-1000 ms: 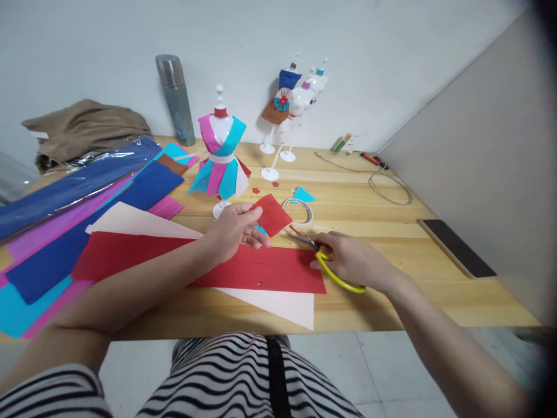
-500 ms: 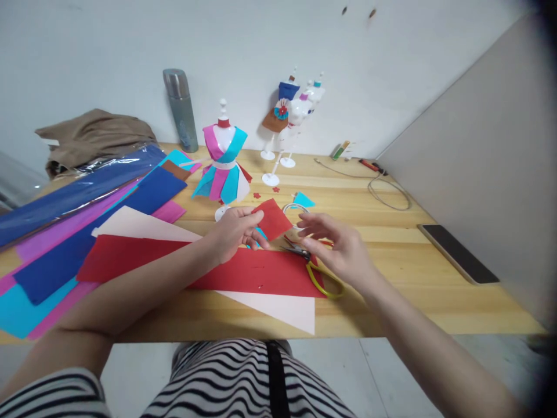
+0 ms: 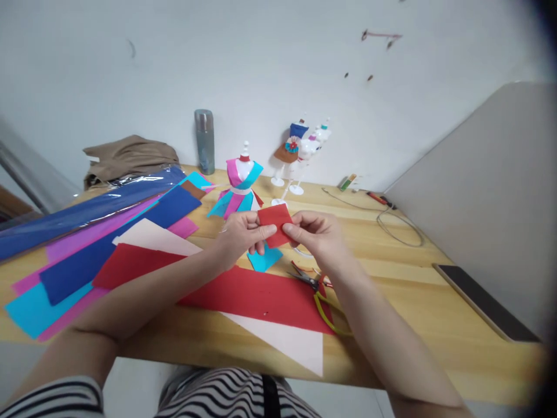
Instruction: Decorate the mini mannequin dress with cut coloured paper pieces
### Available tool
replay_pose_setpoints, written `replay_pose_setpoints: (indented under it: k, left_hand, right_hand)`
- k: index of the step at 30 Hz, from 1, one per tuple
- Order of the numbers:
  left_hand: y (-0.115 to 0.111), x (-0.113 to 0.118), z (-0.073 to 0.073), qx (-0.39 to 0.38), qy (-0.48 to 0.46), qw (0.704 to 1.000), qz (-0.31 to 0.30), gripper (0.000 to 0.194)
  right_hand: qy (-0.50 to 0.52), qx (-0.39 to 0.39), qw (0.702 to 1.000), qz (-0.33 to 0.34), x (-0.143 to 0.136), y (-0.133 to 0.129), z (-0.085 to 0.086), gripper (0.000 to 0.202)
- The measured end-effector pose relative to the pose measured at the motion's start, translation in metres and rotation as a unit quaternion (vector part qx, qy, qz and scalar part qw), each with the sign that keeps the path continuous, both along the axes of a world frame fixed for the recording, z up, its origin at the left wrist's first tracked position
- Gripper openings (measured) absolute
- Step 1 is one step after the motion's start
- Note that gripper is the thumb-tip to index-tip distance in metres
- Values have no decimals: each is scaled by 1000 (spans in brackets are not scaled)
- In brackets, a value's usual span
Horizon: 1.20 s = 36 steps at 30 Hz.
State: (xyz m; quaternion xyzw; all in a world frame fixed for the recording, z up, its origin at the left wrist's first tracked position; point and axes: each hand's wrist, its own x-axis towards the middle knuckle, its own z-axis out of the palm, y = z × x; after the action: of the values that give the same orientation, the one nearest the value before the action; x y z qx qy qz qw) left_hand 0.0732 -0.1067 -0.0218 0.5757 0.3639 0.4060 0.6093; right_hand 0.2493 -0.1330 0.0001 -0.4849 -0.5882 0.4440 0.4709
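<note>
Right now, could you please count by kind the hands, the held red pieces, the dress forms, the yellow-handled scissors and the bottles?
Hands: 2 (left hand, right hand)
Held red piece: 1
Dress forms: 4
Yellow-handled scissors: 1 pair
Bottle: 1
Total: 9

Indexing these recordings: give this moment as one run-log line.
left hand: pinching small red piece | right hand: pinching same piece | scissors: unheld, at right end of red strip | turquoise piece: on table

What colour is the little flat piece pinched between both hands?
The small flat four-sided piece is plain red, showing best in the head view.
</note>
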Motion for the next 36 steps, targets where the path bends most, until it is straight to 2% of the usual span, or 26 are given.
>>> replay_pose_setpoints:
  k: [4,8,15,21,28,32,36]
  left_hand:
    - [0,-6,7,23,19,999,21,25]
    - [0,-9,11,38,28,999,9,20]
    - [-3,-8,15,43,52,998,4,18]
    - [-6,-8,14,68,36,996,48,26]
    - [-11,-8,21,43,50,997,30,24]
    - [-15,-6,19,13,80,997,-2,27]
    - [-19,-7,20,20,57,998,-36,34]
  right_hand:
    - [0,23,999,29,-4,4,7,37]
    - [-1,40,998,52,-4,7,8,37]
    - [-3,26,998,64,0,8,1,38]
    - [-11,27,997,66,-2,7,-5,39]
    - [-8,47,998,48,-1,0,0,41]
    - [-18,74,996,45,-1,-3,1,39]
    - [-25,106,993,39,-2,-6,4,36]
